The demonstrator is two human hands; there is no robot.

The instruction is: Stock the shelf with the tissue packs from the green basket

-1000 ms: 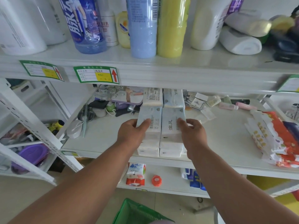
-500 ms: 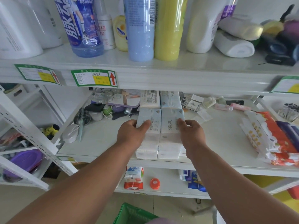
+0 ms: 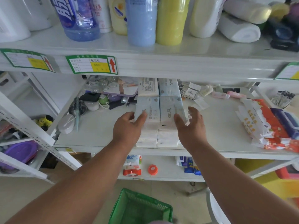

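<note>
Pale blue and white tissue packs (image 3: pixel 159 110) lie stacked in two columns on the middle shelf (image 3: pixel 100 130), with more packs (image 3: pixel 157 87) behind them. My left hand (image 3: pixel 127 128) grips the left column's top pack, thumb on top and fingers down its left side. My right hand (image 3: pixel 190 128) is at the right column with fingers spread and blurred, the thumb resting on the top pack. The green basket (image 3: pixel 140 207) stands on the floor below, between my forearms; its inside is dark and its contents cannot be made out.
Clutter sits at the shelf's back left: a hairbrush (image 3: pixel 77 109), small cases, glass jars. Red and white wrapped packs (image 3: pixel 267 126) lie at the right. Tall bottles (image 3: pixel 140 20) fill the upper shelf. The lower shelf holds a small pack (image 3: pixel 132 165) and an orange roll (image 3: pixel 152 169).
Both hands have eased back a little along the stacked packs. The right hand's fingers have spread apart. The view has tilted slightly, showing more of the green basket.
</note>
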